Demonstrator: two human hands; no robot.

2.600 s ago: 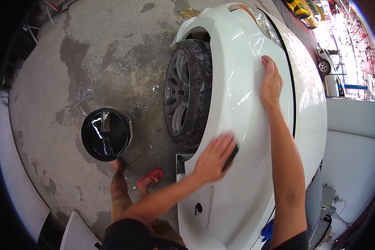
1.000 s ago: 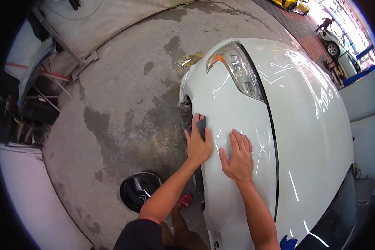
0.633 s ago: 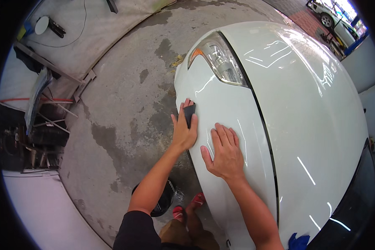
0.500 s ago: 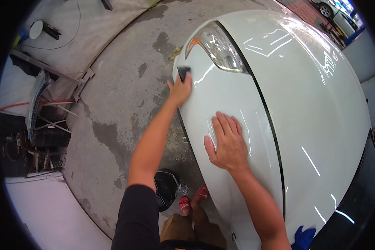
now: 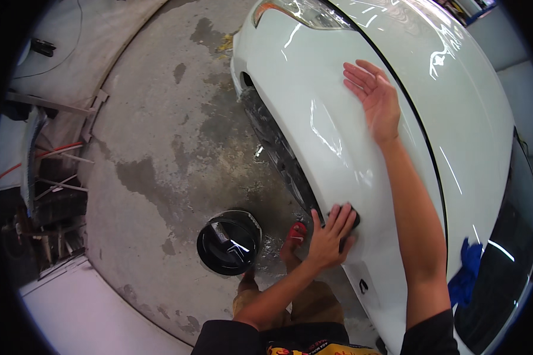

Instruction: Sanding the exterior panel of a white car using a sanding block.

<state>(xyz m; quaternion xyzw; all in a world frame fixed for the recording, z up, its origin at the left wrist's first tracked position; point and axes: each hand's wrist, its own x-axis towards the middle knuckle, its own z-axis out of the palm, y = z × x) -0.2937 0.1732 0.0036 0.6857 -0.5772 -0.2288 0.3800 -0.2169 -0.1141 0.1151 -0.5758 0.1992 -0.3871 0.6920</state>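
My left hand (image 5: 330, 239) presses a small dark pad (image 5: 353, 219) flat against the white car's front fender (image 5: 343, 171), low on the panel by the wheel arch edge. Its fingers lie over the pad, so most of it is covered. Farther up the fender, near the dark gap beside the hood (image 5: 420, 77), is my right hand (image 5: 374, 97). Its fingers stretch out with nothing in them. I cannot tell whether it touches the paint.
A black bucket (image 5: 205, 260) holding liquid stands on the stained concrete floor (image 5: 148, 118), beside my red-sandalled foot (image 5: 296, 234). Headlight (image 5: 314, 13) sits at the fender's far end. A blue cloth (image 5: 466, 275) lies by the windshield. Stands and parts line the left.
My left hand has brought the dark pad from beside the headlight back toward me along the fender. My right hand has moved farther away and turned sideways. The view has shifted.
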